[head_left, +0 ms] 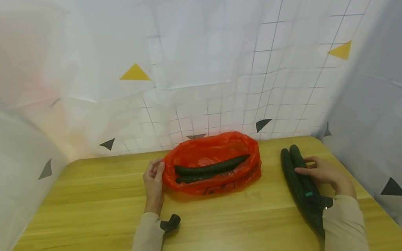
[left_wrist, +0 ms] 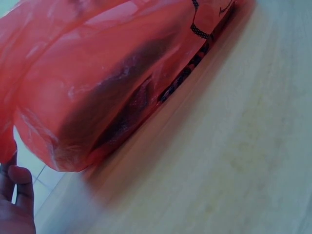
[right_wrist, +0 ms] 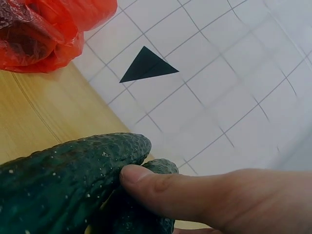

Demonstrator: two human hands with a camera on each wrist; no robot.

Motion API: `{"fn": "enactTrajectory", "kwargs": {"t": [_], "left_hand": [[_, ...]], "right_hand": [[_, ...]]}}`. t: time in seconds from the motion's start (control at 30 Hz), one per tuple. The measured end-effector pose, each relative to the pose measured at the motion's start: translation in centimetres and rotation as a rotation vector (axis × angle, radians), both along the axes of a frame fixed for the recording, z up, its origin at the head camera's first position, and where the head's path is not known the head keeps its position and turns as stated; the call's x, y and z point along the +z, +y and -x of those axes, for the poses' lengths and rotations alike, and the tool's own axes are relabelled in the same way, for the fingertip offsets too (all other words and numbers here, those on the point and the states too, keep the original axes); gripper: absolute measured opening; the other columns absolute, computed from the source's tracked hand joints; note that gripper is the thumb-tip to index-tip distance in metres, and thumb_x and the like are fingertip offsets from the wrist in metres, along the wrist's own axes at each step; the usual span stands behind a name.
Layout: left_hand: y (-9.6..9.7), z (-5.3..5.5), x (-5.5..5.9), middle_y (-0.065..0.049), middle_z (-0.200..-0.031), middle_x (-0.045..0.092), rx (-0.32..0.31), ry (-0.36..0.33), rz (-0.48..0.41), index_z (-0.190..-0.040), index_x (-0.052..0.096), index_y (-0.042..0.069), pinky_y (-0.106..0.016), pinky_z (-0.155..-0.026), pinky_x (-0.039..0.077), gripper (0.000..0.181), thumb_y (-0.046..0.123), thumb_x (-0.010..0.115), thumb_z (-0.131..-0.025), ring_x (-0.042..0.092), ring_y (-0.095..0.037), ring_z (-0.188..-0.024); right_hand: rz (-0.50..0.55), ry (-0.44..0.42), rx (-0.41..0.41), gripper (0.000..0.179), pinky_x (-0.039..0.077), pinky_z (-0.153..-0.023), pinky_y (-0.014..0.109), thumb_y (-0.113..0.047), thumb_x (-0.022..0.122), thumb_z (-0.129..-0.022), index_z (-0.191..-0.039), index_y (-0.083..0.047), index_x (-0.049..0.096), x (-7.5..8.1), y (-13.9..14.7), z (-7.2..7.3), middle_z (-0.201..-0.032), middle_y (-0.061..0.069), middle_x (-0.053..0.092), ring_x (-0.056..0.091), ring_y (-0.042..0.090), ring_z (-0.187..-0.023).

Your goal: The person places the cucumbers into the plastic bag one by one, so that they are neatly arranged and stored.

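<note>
A red plastic bag [head_left: 209, 188] lies on the table with its mouth open toward me, and dark green cucumbers [head_left: 213, 168] are inside it. At the bag's left edge, my left hand [head_left: 153, 182] pinches the rim between thumb and fingers. The left wrist view shows the bag's side [left_wrist: 102, 87] with dark shapes through the plastic. On the right, two long cucumbers lie side by side. My right hand [head_left: 323, 172] grips the right-hand cucumber [head_left: 297, 157], its thumb [right_wrist: 161, 187] across the top. The other cucumber [head_left: 290, 173] lies against it on the left.
The wooden table [head_left: 80, 213] has white sheeting with grid lines [head_left: 200, 113] behind it and more sheeting along both sides. Black and yellow triangles mark the sheets. Each wrist carries a small black device, such as the left one [head_left: 171, 223].
</note>
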State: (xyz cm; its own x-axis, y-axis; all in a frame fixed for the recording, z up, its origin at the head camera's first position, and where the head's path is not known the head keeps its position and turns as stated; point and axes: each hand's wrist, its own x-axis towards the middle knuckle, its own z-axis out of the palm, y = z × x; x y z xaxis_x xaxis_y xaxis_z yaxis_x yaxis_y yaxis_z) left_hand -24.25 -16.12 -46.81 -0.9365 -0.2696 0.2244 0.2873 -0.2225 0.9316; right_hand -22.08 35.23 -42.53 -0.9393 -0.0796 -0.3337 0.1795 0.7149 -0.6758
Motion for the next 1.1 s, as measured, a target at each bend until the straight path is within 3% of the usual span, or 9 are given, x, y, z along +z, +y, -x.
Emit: {"fn": "enactTrajectory", "kwargs": {"t": [0.4, 0.73, 1.1], "left_hand": [[0.1, 0.0, -0.1, 0.006, -0.088, 0.067, 0.016, 0.004, 0.022, -0.112, 0.060, 0.000, -0.019, -0.077, 0.054, 0.031, 0.024, 0.063, -0.091, 0.063, -0.008, -0.082], [0.1, 0.0, 0.1, 0.006, -0.089, 0.068, 0.016, -0.003, 0.026, -0.112, 0.060, -0.001, -0.019, -0.077, 0.054, 0.032, 0.023, 0.062, -0.092, 0.063, -0.008, -0.083], [0.1, -0.1, 0.2, 0.005, -0.090, 0.067, 0.012, -0.013, 0.012, -0.113, 0.060, -0.001, -0.019, -0.077, 0.054, 0.032, 0.023, 0.062, -0.091, 0.063, -0.009, -0.083]], "right_hand": [[-0.008, 0.042, -0.017, 0.082, 0.055, -0.080, 0.039, -0.043, 0.057, -0.092, -0.141, 0.013, 0.022, -0.3, 0.0, -0.1, -0.132, 0.042, 0.039, 0.054, 0.045, -0.113], [-0.081, 0.095, -0.026, 0.079, 0.054, -0.082, 0.042, -0.044, 0.056, -0.092, -0.139, 0.013, 0.027, -0.2, 0.2, 0.0, -0.130, 0.041, 0.043, 0.055, 0.045, -0.111], [-0.032, 0.171, -0.097, 0.084, 0.050, -0.083, 0.047, -0.050, 0.053, -0.091, -0.146, 0.005, 0.021, 1.6, -0.1, -0.4, -0.136, 0.038, 0.035, 0.049, 0.047, -0.113]]}}
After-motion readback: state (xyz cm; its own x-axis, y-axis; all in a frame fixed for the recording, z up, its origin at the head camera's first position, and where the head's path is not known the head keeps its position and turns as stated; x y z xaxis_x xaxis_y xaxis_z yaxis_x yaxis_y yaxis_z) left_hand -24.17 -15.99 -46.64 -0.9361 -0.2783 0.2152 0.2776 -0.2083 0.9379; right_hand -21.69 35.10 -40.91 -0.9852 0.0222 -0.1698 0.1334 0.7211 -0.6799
